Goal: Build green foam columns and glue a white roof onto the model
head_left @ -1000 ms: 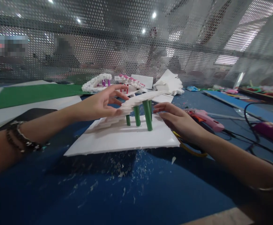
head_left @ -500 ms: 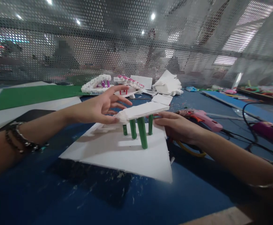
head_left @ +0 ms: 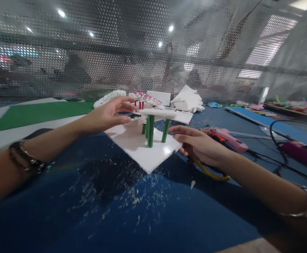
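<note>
A model with a white base board (head_left: 134,145), green posts (head_left: 150,131) and a white top slab (head_left: 157,112) stands in the middle of the table. One corner of the base points toward me. My right hand (head_left: 199,142) holds the base's right corner, with fingers both above and below the board. Left of the top slab, my left hand (head_left: 108,114) hovers with its fingers apart, holding nothing. Whether its fingertips brush the slab's far side I cannot tell.
Behind stand a white model with pink-topped pieces (head_left: 145,96) and a stack of white sheets (head_left: 187,99). Right of my right hand lie a pink glue gun (head_left: 231,140), a yellow ring (head_left: 212,175) and a purple power strip (head_left: 301,153) with black cables. White scraps (head_left: 136,200) litter the blue table.
The model has turned, so a base corner now faces me, and it sits farther back. My right hand has closed on the board's corner. My left hand has drawn slightly left, off the slab.
</note>
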{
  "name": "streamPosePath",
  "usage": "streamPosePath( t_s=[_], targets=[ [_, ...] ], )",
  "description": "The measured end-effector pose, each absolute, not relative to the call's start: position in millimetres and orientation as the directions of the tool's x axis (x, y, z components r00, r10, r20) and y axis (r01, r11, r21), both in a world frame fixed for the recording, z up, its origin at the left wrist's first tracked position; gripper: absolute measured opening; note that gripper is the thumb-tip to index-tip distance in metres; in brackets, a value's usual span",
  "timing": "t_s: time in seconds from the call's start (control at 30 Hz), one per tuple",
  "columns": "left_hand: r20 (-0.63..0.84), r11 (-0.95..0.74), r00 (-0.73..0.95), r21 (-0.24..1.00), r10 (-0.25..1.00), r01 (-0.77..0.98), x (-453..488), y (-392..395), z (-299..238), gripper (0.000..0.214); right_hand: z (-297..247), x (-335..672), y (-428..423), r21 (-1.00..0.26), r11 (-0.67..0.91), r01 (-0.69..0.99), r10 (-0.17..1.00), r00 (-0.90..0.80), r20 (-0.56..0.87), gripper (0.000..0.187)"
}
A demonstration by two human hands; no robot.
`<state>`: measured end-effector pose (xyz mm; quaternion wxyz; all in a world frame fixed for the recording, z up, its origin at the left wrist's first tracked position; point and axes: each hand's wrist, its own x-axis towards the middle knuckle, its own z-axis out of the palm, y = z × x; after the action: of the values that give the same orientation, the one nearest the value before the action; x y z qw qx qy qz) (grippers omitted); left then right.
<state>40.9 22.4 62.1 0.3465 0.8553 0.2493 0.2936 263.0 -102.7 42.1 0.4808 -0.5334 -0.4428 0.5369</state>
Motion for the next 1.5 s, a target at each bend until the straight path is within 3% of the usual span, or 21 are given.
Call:
streamPosePath(
  t_s=[0.2, 0.3, 0.5, 0.67, 0.73, 0.8, 0.9, 1.0, 1.17, 1.5],
  targets=[
    [0.438, -0.705, 0.604, 0.635, 0.665, 0.316, 45.2, 7.4, 69.6, 0.037, 41.5, 260.0, -102.7, -0.990, -0.126, -0.056, 0.989, 0.069, -0.130, 0.014],
    [0.407, -0.724, 0.631, 0.567, 0.661, 0.393, 49.9, -3.3, 68.8, 0.032, 41.5, 257.5, -102.1, -0.992, -0.120, -0.045, 0.989, 0.086, -0.124, 0.015],
    [0.339, -0.801, 0.740, 0.401, 0.581, 0.445, 56.1, -19.6, 65.7, 0.033, 37.4, 254.7, -101.2, -0.996, -0.080, -0.026, 0.992, 0.090, -0.082, 0.017],
    [0.368, -0.778, 0.686, 0.332, 0.628, 0.534, 50.8, -14.1, 70.5, 0.043, 35.1, 252.8, -103.7, -0.999, -0.024, -0.043, 0.994, 0.104, -0.028, 0.016],
    [0.315, -0.732, 0.666, 0.385, 0.676, 0.562, 47.7, -3.9, 70.4, 0.046, 35.1, 252.9, -104.7, -1.000, -0.001, -0.023, 0.992, 0.125, -0.004, 0.014],
    [0.189, -0.640, 0.661, 0.537, 0.726, 0.549, 45.6, 8.2, 67.3, 0.047, 35.3, 253.2, -105.0, -1.000, 0.023, -0.008, 0.989, 0.144, 0.022, 0.013],
    [-0.007, -0.362, 0.642, 0.821, 0.767, 0.441, 44.2, 22.9, 59.1, 0.040, 35.6, 253.2, -105.0, -0.999, 0.042, 0.009, 0.987, 0.155, 0.043, 0.013],
    [-0.084, -0.095, 0.560, 0.954, 0.824, 0.284, 43.7, 29.5, 52.5, 0.032, 36.0, 252.4, -105.5, -0.998, 0.053, 0.036, 0.986, 0.158, 0.058, 0.013],
    [-0.130, 0.072, 0.581, 0.990, 0.804, 0.121, 44.4, 26.6, 52.0, 0.024, 37.4, 251.6, -106.3, -0.999, 0.037, 0.008, 0.986, 0.164, 0.038, 0.013],
    [-0.066, 0.046, 0.407, 0.997, 0.911, 0.060, 46.4, 22.5, 60.4, 0.021, 44.7, 260.8, -104.2, -0.994, 0.022, -0.110, 0.980, 0.201, -0.001, 0.012]
  ],
)
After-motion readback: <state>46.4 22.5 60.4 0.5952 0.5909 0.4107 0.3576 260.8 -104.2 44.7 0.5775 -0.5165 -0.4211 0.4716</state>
